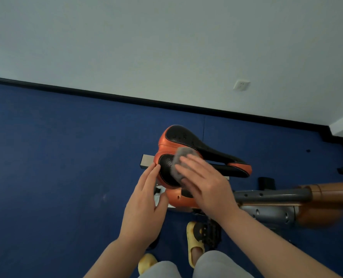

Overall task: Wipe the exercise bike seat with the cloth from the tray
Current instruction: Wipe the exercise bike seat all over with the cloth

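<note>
The exercise bike seat [188, 141] is black with orange sides, its wide rear toward the left and its nose pointing right. A grey cloth [179, 163] lies on the near rear pad of the seat. My right hand [204, 183] presses flat on the cloth, fingers stretched over it. My left hand [144, 199] is open, fingers together, its fingertips touching the seat's orange left edge. No tray is in view.
The bike's grey and orange frame [287, 199] runs off to the right, with a black pedal [208, 231] below the seat. My feet in yellow slippers [194, 245] stand on the blue floor [56, 157]. A white wall with a socket [241, 85] lies beyond.
</note>
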Tool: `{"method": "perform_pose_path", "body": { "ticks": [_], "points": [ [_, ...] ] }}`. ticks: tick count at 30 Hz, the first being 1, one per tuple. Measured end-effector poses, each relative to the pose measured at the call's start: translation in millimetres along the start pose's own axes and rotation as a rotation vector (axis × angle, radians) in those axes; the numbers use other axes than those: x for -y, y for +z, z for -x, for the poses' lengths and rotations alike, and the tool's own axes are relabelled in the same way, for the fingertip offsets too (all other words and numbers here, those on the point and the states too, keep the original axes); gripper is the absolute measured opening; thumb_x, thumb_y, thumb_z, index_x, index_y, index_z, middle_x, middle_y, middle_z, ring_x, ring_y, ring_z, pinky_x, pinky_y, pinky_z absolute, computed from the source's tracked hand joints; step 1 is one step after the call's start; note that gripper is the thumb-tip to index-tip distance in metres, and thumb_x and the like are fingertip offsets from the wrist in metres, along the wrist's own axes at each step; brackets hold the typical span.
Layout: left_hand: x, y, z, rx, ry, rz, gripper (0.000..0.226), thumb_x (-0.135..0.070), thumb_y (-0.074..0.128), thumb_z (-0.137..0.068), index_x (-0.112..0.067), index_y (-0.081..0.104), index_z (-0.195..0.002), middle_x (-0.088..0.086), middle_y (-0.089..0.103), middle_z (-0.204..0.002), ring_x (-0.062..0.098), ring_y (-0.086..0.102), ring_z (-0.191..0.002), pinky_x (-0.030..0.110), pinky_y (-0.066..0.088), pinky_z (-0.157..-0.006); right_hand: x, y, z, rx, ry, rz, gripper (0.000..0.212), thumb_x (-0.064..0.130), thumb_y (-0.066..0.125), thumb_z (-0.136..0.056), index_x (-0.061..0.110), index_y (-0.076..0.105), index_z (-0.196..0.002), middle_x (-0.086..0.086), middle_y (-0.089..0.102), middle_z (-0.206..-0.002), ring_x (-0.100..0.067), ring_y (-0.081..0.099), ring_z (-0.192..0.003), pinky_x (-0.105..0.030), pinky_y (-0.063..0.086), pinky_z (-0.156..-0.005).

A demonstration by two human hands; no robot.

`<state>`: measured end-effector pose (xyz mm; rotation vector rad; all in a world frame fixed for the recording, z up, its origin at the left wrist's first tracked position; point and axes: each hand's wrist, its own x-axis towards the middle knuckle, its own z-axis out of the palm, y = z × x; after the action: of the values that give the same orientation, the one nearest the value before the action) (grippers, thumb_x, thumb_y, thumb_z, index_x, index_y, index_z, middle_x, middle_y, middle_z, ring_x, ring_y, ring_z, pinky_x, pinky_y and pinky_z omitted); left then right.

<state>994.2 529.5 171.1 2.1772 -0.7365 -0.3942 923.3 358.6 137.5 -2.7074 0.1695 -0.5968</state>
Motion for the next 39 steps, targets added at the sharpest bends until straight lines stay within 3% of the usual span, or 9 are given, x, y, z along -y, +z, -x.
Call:
{"method": "perform_pose_path", "body": {
  "ticks": [2,4,6,9,14,19,25,30,39],
  "points": [
    [0,0,-2,0.001,0.018,-0.026,0.065,-0.023,0.053,-0.088,-0.043,0.022,-0.141,-0.043,0.016,-0.138,0.029,0.057,-0.106,0.027,0.049,-0.086,1,1,5,-0.117,0.216,-0.022,0.034,0.027,0.052,-0.097,0.016,0.059,-0.128,-0.003,0.058,-0.135,-0.012,0.043,-0.134,-0.034,0.037,-0.111],
    [-3,3,-6,-0.008,0.064,-0.028,0.065,-0.019,0.054,-0.088,-0.037,0.025,-0.143,-0.039,0.013,-0.142,0.010,0.043,-0.127,0.029,0.043,-0.099,16,12,1,-0.161,0.284,-0.005,0.035,0.027,0.050,-0.098,0.017,0.056,-0.130,-0.003,0.057,-0.136,-0.011,0.040,-0.135,-0.029,0.031,-0.115],
    [-6,7,-8,-0.006,0.112,-0.043,0.064,-0.017,0.056,-0.088,-0.031,0.028,-0.144,-0.030,0.014,-0.148,-0.003,0.019,-0.138,0.028,0.028,-0.111,26,20,3,-0.076,0.102,0.018,0.038,0.022,0.054,-0.096,0.016,0.052,-0.134,-0.003,0.054,-0.140,-0.013,0.037,-0.138,-0.029,0.027,-0.116],
    [-6,11,-12,0.050,0.157,-0.103,0.065,-0.018,0.056,-0.088,-0.028,0.027,-0.145,-0.017,0.016,-0.154,0.003,0.012,-0.142,0.033,0.020,-0.115,3,3,12,0.007,-0.039,0.082,0.043,0.017,0.059,-0.093,0.017,0.053,-0.135,-0.003,0.053,-0.141,-0.015,0.040,-0.137,-0.034,0.034,-0.114],
    [-4,17,-19,0.076,0.214,-0.185,0.062,-0.024,0.052,-0.087,-0.026,0.028,-0.144,-0.016,0.013,-0.154,0.001,-0.002,-0.143,0.035,0.010,-0.117,6,-2,18,-0.175,0.428,0.071,0.037,0.022,0.054,-0.094,0.017,0.057,-0.131,-0.002,0.056,-0.137,-0.014,0.041,-0.135,-0.037,0.039,-0.110],
    [-12,34,-28,0.070,0.276,-0.252,0.065,-0.021,0.054,-0.085,-0.023,0.030,-0.145,-0.008,0.016,-0.155,0.004,-0.005,-0.143,0.032,-0.003,-0.117,-11,-12,23,-0.027,0.169,0.120,0.039,0.020,0.058,-0.093,0.017,0.056,-0.132,-0.002,0.055,-0.139,-0.015,0.043,-0.135,-0.036,0.039,-0.110],
    [-30,59,-36,0.016,0.212,-0.306,0.063,-0.025,0.051,-0.083,-0.022,0.032,-0.143,-0.006,0.023,-0.155,0.004,-0.003,-0.143,0.032,-0.013,-0.115,-34,-16,44,-0.145,0.242,0.077,0.038,0.015,0.059,-0.093,0.015,0.057,-0.131,-0.003,0.055,-0.138,-0.016,0.041,-0.137,-0.040,0.038,-0.111],
    [-51,86,-36,-0.069,0.078,-0.305,0.066,-0.029,0.048,-0.082,-0.024,0.027,-0.145,-0.009,0.017,-0.156,0.005,-0.004,-0.144,0.036,-0.021,-0.112,-69,-34,42,0.039,-0.068,0.090,0.042,0.014,0.057,-0.093,0.019,0.053,-0.135,0.000,0.050,-0.144,-0.014,0.036,-0.140,-0.037,0.034,-0.114],
    [-64,113,-44,-0.263,-0.102,-0.319,0.061,-0.041,0.031,-0.092,-0.025,0.017,-0.148,-0.010,0.010,-0.158,0.005,-0.002,-0.144,0.038,-0.016,-0.114,-101,-45,55,0.025,0.064,-0.156,0.039,0.018,0.059,-0.095,0.016,0.055,-0.133,0.000,0.050,-0.143,-0.015,0.036,-0.140,-0.038,0.040,-0.109]
  ]
}}
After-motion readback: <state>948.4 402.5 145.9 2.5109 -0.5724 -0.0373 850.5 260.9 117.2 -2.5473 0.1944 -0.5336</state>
